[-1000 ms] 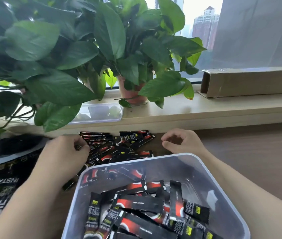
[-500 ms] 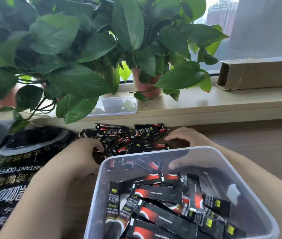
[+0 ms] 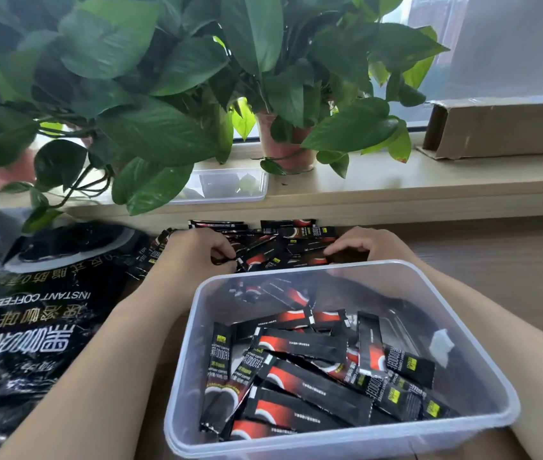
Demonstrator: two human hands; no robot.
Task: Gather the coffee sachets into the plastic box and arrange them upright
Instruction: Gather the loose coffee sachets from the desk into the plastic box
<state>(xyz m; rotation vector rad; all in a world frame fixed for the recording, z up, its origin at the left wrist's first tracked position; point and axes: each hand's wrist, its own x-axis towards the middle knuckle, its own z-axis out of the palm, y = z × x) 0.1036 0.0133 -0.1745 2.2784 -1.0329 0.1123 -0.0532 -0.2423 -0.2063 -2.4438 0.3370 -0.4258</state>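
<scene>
A clear plastic box (image 3: 495,386) stands close in front of me, with several black-and-red coffee sachets (image 3: 313,370) lying flat and jumbled inside it. Beyond its far wall a loose pile of sachets (image 3: 283,239) lies on the wooden table against the sill. My left hand (image 3: 193,257) is at the pile's left side, its fingers curled onto sachets there. My right hand (image 3: 363,247) is at the pile's right side, its fingers curled down over the sachets at the edge. The box's far wall hides both wrists in part.
A large black instant-coffee bag (image 3: 41,310) lies on the table at the left. On the sill behind stand potted plants (image 3: 283,147) whose leaves hang over the pile, a clear lid (image 3: 227,185) and a long cardboard box (image 3: 502,127).
Both hands have closed in on the pile from its two sides. The view has shifted, so the box and pile sit further right and lower.
</scene>
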